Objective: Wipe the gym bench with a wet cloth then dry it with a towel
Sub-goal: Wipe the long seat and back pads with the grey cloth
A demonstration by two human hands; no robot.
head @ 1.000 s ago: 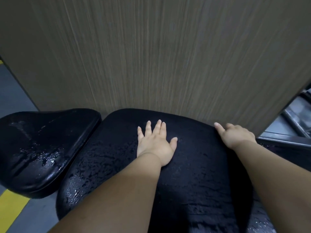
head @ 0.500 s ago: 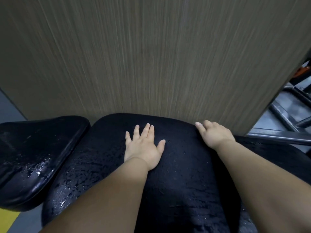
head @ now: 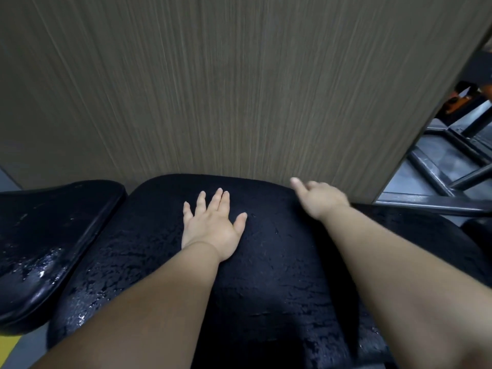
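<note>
Head view, looking down. A wood-grain wall panel [head: 239,89] fills the field from 9 through 12 to 2 o'clock. Below it, the black gym bench pad [head: 279,262] takes up the centre and runs down to 6 o'clock. Its far edge lies just before the panel, and its surface is beaded with water, glistening most toward 7 o'clock. A second black side pad [head: 53,235], also wet, lies at 8 to 9 o'clock, parted from the main pad by a narrow gap. A dark steel frame [head: 426,205] with crossing bars shows at 3 o'clock, beyond the panel's edge.

The left hand [head: 213,227] lies palm down near the middle of the bench pad. Its fingers are straight and lightly spread toward 12 o'clock, the thumb is out toward 3, and it holds nothing. The right hand [head: 320,199] is at the pad's far corner, at about 1 o'clock. It is motion-blurred, with the index finger reaching toward 11 o'clock. Whether the other fingers grip the edge cannot be told. A yellow floor marking [head: 8,347] shows at 7 o'clock.

Against the frame half a second earlier, the left hand keeps its flat place on the pad. The right hand, sharp then, is now smeared and sits slightly nearer 12 o'clock. More of the steel frame is exposed.
</note>
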